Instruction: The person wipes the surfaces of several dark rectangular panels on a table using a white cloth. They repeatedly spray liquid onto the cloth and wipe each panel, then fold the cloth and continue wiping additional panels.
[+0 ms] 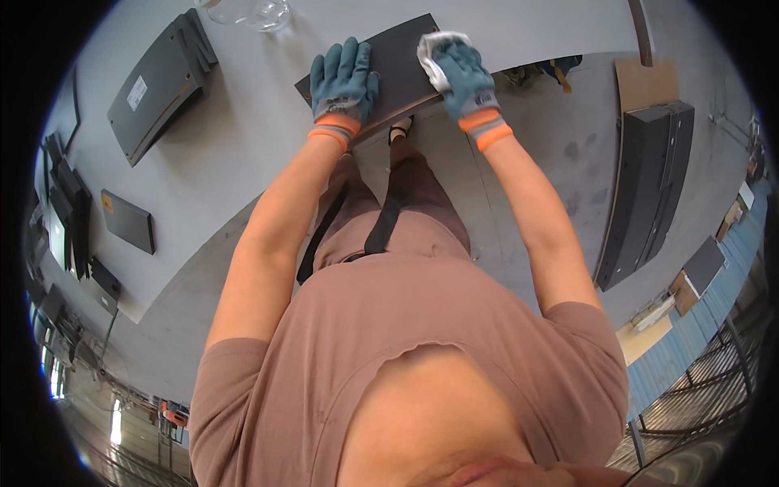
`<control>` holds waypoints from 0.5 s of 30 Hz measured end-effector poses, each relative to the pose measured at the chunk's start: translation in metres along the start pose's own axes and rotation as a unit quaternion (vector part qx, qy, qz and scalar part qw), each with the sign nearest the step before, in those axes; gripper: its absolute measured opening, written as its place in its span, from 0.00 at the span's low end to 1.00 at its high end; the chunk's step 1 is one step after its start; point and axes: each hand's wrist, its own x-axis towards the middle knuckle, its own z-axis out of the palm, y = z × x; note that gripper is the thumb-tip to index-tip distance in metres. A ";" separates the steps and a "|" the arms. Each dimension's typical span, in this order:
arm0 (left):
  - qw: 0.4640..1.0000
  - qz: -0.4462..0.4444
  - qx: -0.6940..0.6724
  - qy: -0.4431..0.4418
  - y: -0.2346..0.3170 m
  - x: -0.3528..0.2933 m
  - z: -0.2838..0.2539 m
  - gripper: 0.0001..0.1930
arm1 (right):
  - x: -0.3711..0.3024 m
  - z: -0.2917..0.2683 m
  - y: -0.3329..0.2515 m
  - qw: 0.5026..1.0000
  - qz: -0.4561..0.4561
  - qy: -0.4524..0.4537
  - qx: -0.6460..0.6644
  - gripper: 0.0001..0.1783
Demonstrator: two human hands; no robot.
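A dark grey flat panel (398,69) lies at the near edge of the light table, its front edge sticking out over the floor. My left hand (344,81), in a blue-green glove with an orange cuff, rests flat on the panel's left end with the fingers stretched out. At the right end, my right hand (468,81) wears the same kind of glove and is closed on a white cloth (436,58). The cloth is pressed against the panel's right edge. Part of it is hidden under the fingers.
A stack of dark panels (158,85) lies on the table (243,105) at left, with a smaller dark panel (127,221) nearer me. Behind stands a clear plastic bottle (264,12). Long dark panels (649,187) lie on cardboard (645,81) on the right.
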 end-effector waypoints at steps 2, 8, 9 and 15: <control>1.000 0.003 0.003 0.003 0.000 -0.004 0.000 0.28 | 0.040 -0.007 -0.019 1.000 -0.013 0.008 0.009 0.26; 1.000 0.013 0.001 0.027 -0.002 0.002 0.003 0.27 | 0.067 0.003 -0.013 0.999 -0.041 0.017 0.018 0.28; 0.999 0.010 0.000 0.030 -0.002 0.001 0.004 0.27 | 0.053 0.001 -0.009 0.999 -0.038 0.011 0.004 0.28; 0.999 0.004 -0.005 0.032 0.002 0.000 0.000 0.27 | -0.066 -0.013 0.000 0.999 -0.031 0.009 -0.037 0.21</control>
